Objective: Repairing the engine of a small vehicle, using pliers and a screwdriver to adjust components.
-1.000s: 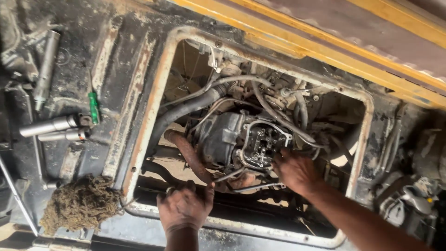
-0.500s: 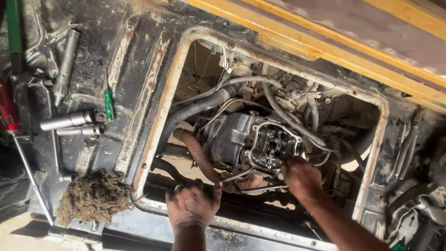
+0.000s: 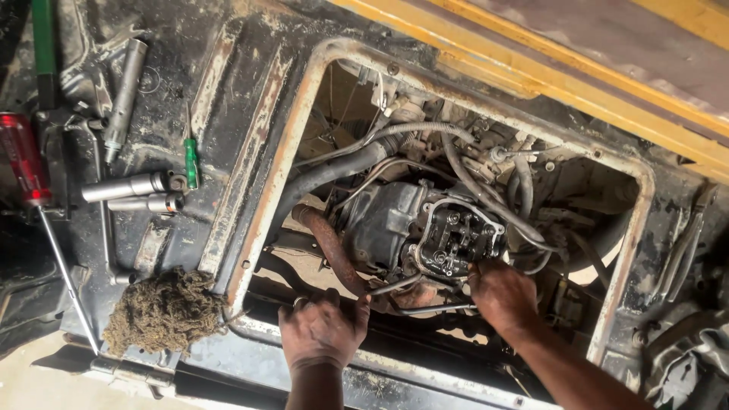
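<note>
- Fingers of the left hand (image 3: 323, 328) were spread and pressed flat on the lower frame (image 3: 425, 373) of the opening, just below the rusty pipe (image 3: 328, 250); they pinched nothing.
- Fingers of the right hand (image 3: 503, 298) were curled together at the lower edge of the engine head (image 3: 458, 241), which sat uncovered in the middle of the opening; whether they pinched a small part could not be told.
- Step judged in hand: work on the uncovered engine head, the left hand bracing. The next move would call for a firm fingertip grip in a tight gap.
- Left of the opening lay a red screwdriver (image 3: 26, 158), metal sockets (image 3: 133, 191), a small green screwdriver (image 3: 190, 163) and a wad of rag (image 3: 163, 310).
- Hoses (image 3: 463, 178) and cables crowded above the engine head, hindering reach.
</note>
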